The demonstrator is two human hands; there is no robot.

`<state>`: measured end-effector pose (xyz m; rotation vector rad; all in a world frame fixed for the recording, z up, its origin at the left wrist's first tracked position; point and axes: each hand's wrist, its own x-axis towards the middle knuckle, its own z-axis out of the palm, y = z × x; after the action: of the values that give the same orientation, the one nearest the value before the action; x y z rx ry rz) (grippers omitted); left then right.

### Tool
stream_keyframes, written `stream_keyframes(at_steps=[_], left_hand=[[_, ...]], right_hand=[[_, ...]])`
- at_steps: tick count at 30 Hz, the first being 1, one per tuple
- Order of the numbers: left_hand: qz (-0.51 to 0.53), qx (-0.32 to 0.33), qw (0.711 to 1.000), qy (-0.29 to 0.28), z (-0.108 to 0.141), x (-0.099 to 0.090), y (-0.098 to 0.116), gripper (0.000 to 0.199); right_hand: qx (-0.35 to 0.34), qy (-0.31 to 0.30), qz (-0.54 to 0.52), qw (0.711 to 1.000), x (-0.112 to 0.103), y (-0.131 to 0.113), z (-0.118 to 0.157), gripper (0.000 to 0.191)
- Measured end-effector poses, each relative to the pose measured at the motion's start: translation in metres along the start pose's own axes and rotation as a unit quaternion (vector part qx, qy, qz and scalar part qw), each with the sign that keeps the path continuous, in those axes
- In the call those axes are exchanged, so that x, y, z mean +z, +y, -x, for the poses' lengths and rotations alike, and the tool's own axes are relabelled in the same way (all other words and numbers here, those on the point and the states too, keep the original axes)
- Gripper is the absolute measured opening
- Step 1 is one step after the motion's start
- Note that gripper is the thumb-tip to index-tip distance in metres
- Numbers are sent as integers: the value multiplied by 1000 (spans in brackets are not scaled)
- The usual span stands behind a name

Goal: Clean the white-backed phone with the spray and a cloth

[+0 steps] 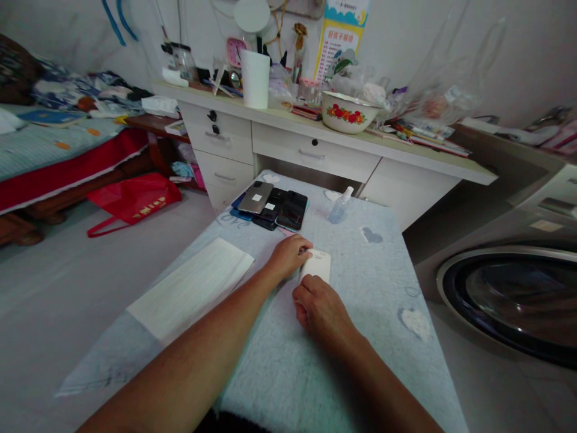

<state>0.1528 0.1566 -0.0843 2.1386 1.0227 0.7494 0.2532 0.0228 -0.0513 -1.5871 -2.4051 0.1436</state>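
A white phone or phone case (pixel 319 265) lies on the cloth-covered table. My left hand (pixel 289 255) pinches at its upper left corner, fingers closed. Over its lower end, my right hand (pixel 321 302) has its fingers curled and pressed together, hiding that part. Whether a small thing is between the right fingers cannot be made out. Beyond the hands sits a pile of several phones, with a grey one (pixel 256 198) and a black one (pixel 293 210) on top. A clear spray bottle (pixel 339 206) stands to the right of the pile.
A pale folded sheet (pixel 192 290) lies on the table's left side. Behind is a white desk (pixel 311 153) with a floral bowl (pixel 348 113) and a white cup (pixel 255 79). A washing machine (pixel 518 240) stands at the right, a red bag (pixel 137 201) on the floor left.
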Motion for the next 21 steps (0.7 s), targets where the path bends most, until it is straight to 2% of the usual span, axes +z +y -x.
stream_keyframes(at_steps=[5, 9, 21], left_hand=[[-4, 3, 1000, 2, 0, 1, -3, 20], [-7, 4, 1000, -3, 1, -1, -2, 20], [2, 12, 1000, -20, 0, -4, -1, 27]], right_hand=[[19, -29, -9, 999, -8, 7, 9, 16], [31, -27, -12, 999, -11, 10, 15, 14], [14, -11, 8, 1000, 1, 1, 1, 12]])
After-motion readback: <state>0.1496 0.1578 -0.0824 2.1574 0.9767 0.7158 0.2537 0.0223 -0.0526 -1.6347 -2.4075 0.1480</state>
